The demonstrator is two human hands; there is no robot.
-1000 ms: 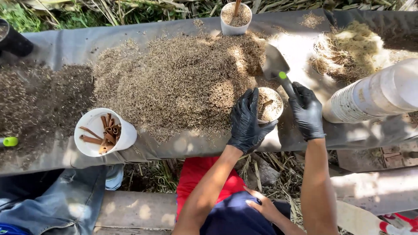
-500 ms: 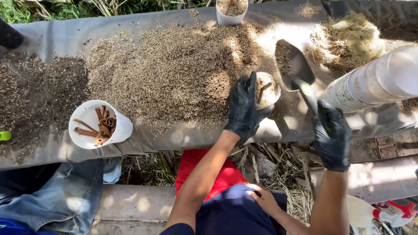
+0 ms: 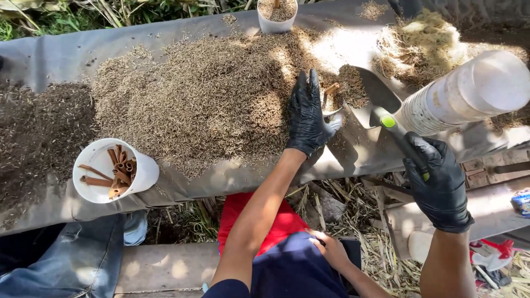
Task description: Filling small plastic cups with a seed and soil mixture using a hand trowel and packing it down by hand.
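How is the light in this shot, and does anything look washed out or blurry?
Head view: harsh, dappled sunlight; the stack of white cups and the grey sheet beside it glare nearly white, leaf shadows mottle the husk pile, both black-gloved hands, left hand and right hand, stay sharp.

outdoor potting bench | tarp [image 3: 55, 60] | heaped husk mix [image 3: 204, 105] | grass [image 3: 33, 22]
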